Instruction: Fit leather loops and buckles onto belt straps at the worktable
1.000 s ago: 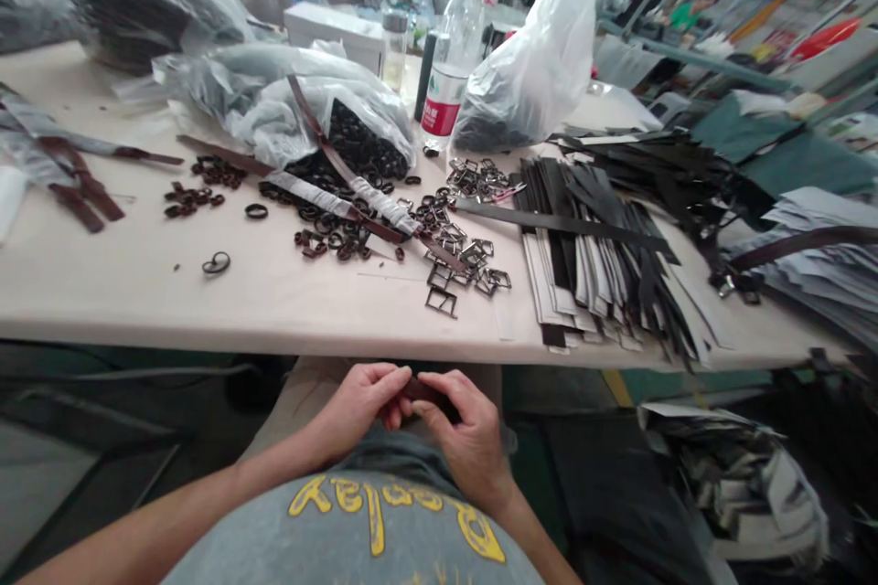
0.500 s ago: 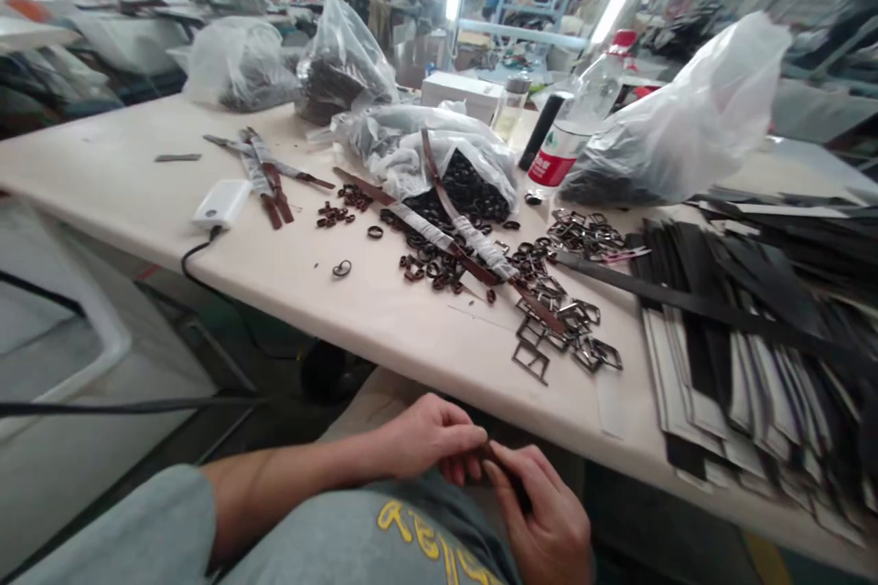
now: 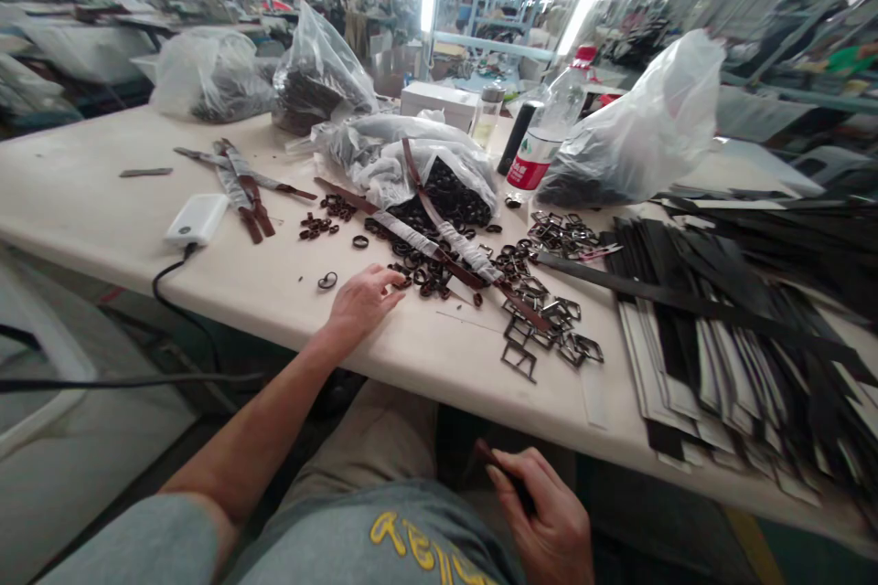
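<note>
My left hand lies on the table with its fingers spread, reaching toward a scatter of dark leather loops; nothing is in it. My right hand stays low over my lap, below the table edge, with its fingers closed on a dark brown strap. Metal buckles lie in a pile right of the loops. Wrapped brown belts cross the loops diagonally.
Stacked black and white belt strips cover the table's right side. Plastic bags of parts, a water bottle and a white box stand at the back. A white power bank with a cable sits near the left edge.
My left hand let go of the strap and moved up onto the table beside the loops. My right hand kept the strap in my lap. The view turned slightly left.
</note>
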Tool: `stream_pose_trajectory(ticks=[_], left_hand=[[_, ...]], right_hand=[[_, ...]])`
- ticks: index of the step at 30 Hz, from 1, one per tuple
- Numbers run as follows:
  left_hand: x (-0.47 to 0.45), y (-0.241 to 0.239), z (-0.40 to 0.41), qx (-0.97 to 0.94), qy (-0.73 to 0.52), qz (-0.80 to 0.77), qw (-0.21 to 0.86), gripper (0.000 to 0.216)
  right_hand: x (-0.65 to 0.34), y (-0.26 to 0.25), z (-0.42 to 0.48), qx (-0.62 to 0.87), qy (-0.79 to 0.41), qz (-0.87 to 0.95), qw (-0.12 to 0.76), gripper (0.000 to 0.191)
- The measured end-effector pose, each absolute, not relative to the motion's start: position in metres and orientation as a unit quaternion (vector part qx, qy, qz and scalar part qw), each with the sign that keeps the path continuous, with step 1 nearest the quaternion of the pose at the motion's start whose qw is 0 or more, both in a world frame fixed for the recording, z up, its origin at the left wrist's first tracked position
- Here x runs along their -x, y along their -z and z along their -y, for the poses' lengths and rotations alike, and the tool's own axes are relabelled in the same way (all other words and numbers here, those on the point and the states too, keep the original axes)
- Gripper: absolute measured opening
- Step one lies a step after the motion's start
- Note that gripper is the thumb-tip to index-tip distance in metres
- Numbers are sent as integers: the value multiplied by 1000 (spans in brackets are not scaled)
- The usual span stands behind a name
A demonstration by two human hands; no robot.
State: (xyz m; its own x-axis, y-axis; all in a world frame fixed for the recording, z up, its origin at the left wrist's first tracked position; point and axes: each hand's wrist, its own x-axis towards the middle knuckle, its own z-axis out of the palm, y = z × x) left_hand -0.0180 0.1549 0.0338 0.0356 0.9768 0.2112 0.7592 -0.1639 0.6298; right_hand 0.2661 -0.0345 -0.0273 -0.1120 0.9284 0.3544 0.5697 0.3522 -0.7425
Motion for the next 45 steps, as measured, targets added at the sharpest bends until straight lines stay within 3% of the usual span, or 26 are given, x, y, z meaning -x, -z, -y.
stream_pose_trajectory(ticks=[5, 10, 17, 22, 31, 40, 45], left_hand=[[21, -25, -181, -710, -273, -630, 154, 10], [28, -26, -180, -665, -328, -643, 192, 7], [0, -39, -143, -447, -461, -475, 602, 34], [-39, -41, -97, -362, -410, -417, 726, 37], [-62, -44, -67, -346, -386, -393, 760, 38], [-62, -35, -59, -373, -335, -382, 776, 30], [-62, -32, -48, -448, -349, -406, 716, 21]], right_hand=[[-266, 19, 32, 530, -222, 708, 410, 10], [-270, 6, 23, 550, -221, 694, 408, 9], [-257, -26, -2, 563, -197, 678, 430, 10], [-236, -44, -17, 545, -157, 678, 468, 12], [-234, -40, -16, 519, -124, 696, 480, 9], [-237, -31, -5, 494, -240, 664, 508, 7], [-237, -24, 0, 498, -331, 624, 504, 5]])
